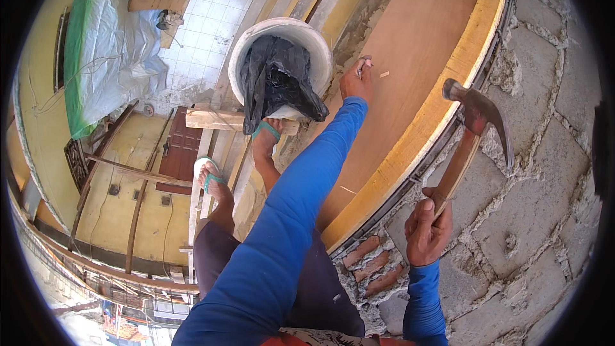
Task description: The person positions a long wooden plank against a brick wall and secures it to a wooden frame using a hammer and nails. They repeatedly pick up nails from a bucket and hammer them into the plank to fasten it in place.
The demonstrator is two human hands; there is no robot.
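My right hand (428,234) is wrapped round the wooden handle of a claw hammer (462,154), whose dark metal head is raised beside the block wall. On the left, my left arm in a blue sleeve reaches forward over a brown wooden panel (410,45). The fingertips of my left hand (356,83) are pinched together above the panel's left edge. Something small and greyish may be between them, too small to name. A yellowish wooden edge strip (410,163) runs along the panel's right side. One small wood chip (384,74) lies on the panel near my left hand.
A white bucket (323,41) with a black plastic bag (275,80) stands left of my left hand, by a short wood block (214,119). My feet in flip-flops (206,170) rest on narrow planks high above a tiled floor (214,13). A rough block wall (532,218) rises at right.
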